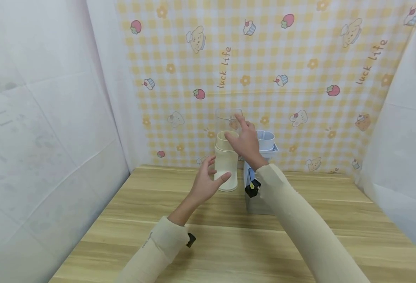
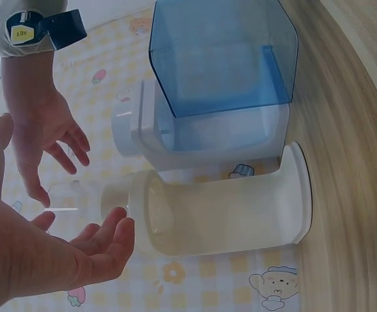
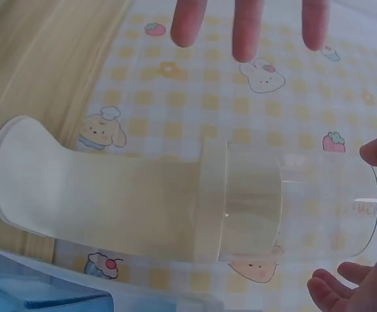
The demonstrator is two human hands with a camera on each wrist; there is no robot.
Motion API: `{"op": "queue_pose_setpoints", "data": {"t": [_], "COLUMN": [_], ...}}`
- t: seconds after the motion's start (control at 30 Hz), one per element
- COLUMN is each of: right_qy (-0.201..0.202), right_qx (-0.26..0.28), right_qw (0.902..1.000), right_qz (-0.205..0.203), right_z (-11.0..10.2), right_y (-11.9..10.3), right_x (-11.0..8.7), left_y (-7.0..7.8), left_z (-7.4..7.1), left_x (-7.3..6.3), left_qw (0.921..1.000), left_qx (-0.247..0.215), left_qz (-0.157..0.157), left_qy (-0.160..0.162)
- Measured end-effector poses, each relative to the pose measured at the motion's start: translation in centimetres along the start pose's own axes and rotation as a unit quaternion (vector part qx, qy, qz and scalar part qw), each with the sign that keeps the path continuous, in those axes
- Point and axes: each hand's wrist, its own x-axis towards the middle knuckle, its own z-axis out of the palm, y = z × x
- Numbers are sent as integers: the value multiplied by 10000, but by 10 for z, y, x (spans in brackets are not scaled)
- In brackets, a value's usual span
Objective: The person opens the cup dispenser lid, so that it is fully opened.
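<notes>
A cream stand [image 1: 225, 169] rises from a flared round foot near the back of the table, with a cream collar [image 3: 253, 201] on top. A clear cylinder [image 3: 322, 208] sits around that collar and reaches up past it. My right hand [image 1: 245, 141] is at the upper end of the cylinder, fingers spread and thumb close to the rim. In the left wrist view those fingers stand apart without curling round it. My left hand [image 1: 206, 181] is beside the cream stand, with thumb and fingers spread and nothing in it.
Just right of the cream stand is a pale blue holder [image 2: 208, 140] with a round blue neck [image 1: 265, 140] and a see-through blue box-shaped cover [image 2: 224, 58]. A yellow checked cloth [image 1: 179, 70] hangs behind; white sheets [image 1: 45, 98] hang at both sides.
</notes>
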Motion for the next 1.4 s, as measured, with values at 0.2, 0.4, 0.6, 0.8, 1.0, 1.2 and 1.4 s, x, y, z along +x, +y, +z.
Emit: {"op": "queue_pose_setpoints", "data": {"t": [0.2,0.4,0.6,0.8,1.0,1.2,1.4], "right_qy": [126,230,377,722,896,990,802], "right_qx": [-61,-414,-697,-399,-72,158,248], "right_qw": [9999,9988,9965,9949,9930,9918,9941], "right_qz": [-56,-113,-262,-581,-767,-792,-687], "right_z": [4,13,17,22,28,32,33], "right_y": [-1,1,4,8,7,7,12], "right_x": [2,5,-1,-4,-6,-1,5], "left_y": [-1,-3,-6,-7,-8,-9,-12], "left_z": [1,0,-2,-5,-8,-10,-14], "left_x": [0,1,0,-2,-3,-4,-6], "left_qw": [9999,9999,9999,9996,9998,9999,9998], "left_qx": [102,144,167,234,166,121,155], "left_qz": [16,-18,11,125,39,64,99], "left_qy": [11,-4,-3,-65,-46,-88,-92]}}
